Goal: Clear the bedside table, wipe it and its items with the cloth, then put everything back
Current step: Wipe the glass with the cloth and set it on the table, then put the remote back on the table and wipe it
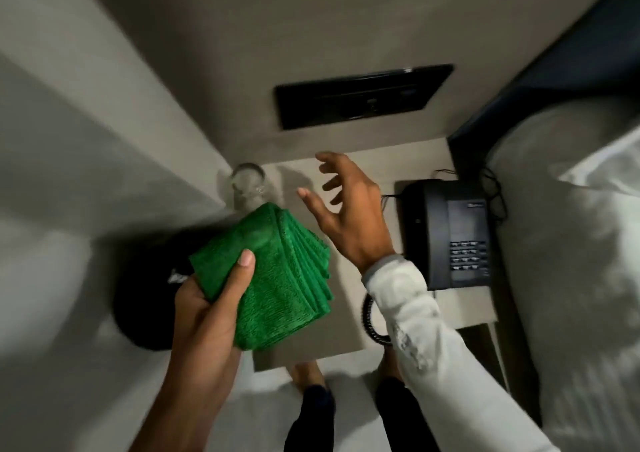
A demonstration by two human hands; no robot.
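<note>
My left hand grips a folded green cloth above the front left part of the beige bedside table. My right hand hovers over the middle of the table with fingers spread and nothing in it. A clear glass stands at the table's back left corner, just beyond the cloth. A black telephone rests on the right side of the table, with its coiled cord running under my right sleeve.
A black round object sits low on the left, beside the table. A black switch panel is on the wall behind. The bed with white linen lies to the right. My feet show below the table's front edge.
</note>
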